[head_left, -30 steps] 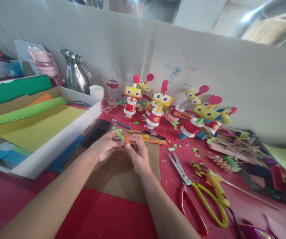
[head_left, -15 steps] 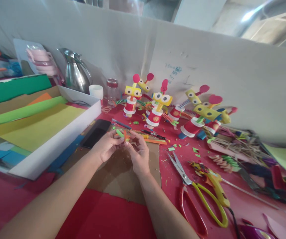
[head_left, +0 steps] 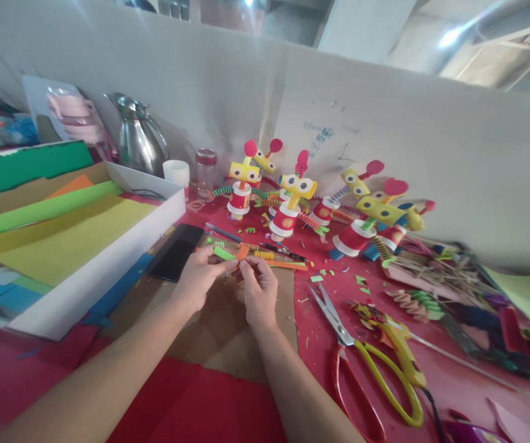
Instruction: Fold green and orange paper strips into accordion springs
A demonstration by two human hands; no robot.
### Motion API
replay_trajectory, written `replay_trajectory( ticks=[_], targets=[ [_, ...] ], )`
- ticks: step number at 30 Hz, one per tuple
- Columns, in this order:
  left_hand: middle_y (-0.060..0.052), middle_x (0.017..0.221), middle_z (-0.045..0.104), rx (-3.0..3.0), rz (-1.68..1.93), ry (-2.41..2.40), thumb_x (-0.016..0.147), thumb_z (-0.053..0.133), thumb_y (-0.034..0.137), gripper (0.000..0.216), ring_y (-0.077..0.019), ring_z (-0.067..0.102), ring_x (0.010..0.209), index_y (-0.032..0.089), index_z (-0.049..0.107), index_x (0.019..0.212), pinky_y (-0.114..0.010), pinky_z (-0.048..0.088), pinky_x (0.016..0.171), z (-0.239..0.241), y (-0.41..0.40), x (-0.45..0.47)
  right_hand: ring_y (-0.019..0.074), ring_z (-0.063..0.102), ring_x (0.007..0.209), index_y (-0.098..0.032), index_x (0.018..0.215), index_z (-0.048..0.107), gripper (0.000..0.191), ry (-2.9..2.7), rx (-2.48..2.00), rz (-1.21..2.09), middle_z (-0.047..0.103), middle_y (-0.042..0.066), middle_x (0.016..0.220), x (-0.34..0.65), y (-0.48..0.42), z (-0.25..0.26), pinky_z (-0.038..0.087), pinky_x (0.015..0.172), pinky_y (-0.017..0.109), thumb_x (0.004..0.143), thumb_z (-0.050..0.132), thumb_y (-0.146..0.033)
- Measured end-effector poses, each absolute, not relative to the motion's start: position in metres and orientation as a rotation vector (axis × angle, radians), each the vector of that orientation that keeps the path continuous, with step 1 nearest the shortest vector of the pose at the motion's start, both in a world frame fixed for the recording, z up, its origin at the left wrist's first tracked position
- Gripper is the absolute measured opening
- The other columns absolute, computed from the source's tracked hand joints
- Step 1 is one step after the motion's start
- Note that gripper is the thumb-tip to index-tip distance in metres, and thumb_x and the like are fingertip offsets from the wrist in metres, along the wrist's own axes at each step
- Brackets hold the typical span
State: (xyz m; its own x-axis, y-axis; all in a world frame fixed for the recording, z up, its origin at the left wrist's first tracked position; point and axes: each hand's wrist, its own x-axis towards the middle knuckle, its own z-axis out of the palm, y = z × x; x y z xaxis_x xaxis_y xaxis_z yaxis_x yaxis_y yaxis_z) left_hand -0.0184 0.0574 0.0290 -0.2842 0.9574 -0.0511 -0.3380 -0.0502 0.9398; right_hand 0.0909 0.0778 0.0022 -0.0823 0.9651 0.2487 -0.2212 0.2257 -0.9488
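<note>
Between my two hands are a green paper strip (head_left: 222, 253) and an orange paper strip (head_left: 243, 251), which meet near my fingertips. My left hand (head_left: 199, 275) pinches the green strip between thumb and fingers. The fingers of my right hand (head_left: 260, 288) are closed on the strips where they come together, partly hiding them. Both hands are above a brown cardboard sheet (head_left: 209, 341). Just beyond them lie pleated paper springs (head_left: 262, 253) and long orange strips (head_left: 288, 266).
Paper-cup robot figures (head_left: 286, 220) stand along the back. On the right are scissors (head_left: 339, 320), a yellow glue gun (head_left: 406, 351) and loose sticks (head_left: 435, 261). To the left are a phone (head_left: 176, 251), a box of coloured paper (head_left: 122, 261) and a steel jug (head_left: 138, 138).
My hands have drawn slightly apart and the strips between them have turned, so more of the green and orange paper shows. The camera view has shifted slightly.
</note>
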Motion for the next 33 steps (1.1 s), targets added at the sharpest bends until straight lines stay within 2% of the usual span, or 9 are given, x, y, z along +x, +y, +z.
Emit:
replay_trajectory(
  ticks=[11, 18, 25, 33],
  targets=[
    [-0.001, 0.066, 0.067, 0.705, 1.598, 1.188, 0.054, 0.080, 0.023, 0.020, -0.0141, 0.059, 0.065, 0.016, 0.065, 0.065, -0.027, 0.044, 0.068, 0.028, 0.057, -0.017, 0.0117, 0.058, 0.065, -0.019, 0.085, 0.061, 0.016, -1.162, -0.721, 1.339, 0.061, -0.001, 0.073, 0.087, 0.081, -0.005, 0.049, 0.065, 0.026, 0.079, 0.064, -0.033],
    [-0.004, 0.074, 0.070, 0.758, 1.523, 1.145, 0.059, 0.077, 0.023, 0.019, -0.0166, 0.063, 0.073, 0.015, 0.069, 0.074, -0.031, 0.046, 0.077, 0.026, 0.057, -0.016, 0.0117, 0.056, 0.063, -0.018, 0.083, 0.061, 0.018, -1.109, -0.797, 1.294, 0.061, -0.001, 0.071, 0.089, 0.087, -0.010, 0.047, 0.062, 0.026, 0.077, 0.065, -0.034],
    [-0.002, 0.067, 0.069, 0.744, 1.548, 1.199, 0.058, 0.075, 0.021, 0.015, -0.0142, 0.061, 0.066, 0.014, 0.067, 0.070, -0.027, 0.046, 0.069, 0.027, 0.057, -0.012, 0.0114, 0.056, 0.062, -0.018, 0.082, 0.060, 0.017, -1.100, -0.818, 1.298, 0.060, -0.002, 0.070, 0.089, 0.085, -0.006, 0.048, 0.062, 0.026, 0.075, 0.065, -0.033],
    [-0.002, 0.070, 0.069, 0.823, 1.531, 1.207, 0.061, 0.074, 0.022, 0.019, -0.0157, 0.062, 0.070, 0.015, 0.066, 0.076, -0.029, 0.045, 0.073, 0.024, 0.058, -0.013, 0.0102, 0.053, 0.061, -0.018, 0.080, 0.061, 0.015, -1.070, -0.785, 1.316, 0.058, -0.003, 0.069, 0.090, 0.087, -0.008, 0.044, 0.060, 0.023, 0.074, 0.067, -0.030]
  ],
)
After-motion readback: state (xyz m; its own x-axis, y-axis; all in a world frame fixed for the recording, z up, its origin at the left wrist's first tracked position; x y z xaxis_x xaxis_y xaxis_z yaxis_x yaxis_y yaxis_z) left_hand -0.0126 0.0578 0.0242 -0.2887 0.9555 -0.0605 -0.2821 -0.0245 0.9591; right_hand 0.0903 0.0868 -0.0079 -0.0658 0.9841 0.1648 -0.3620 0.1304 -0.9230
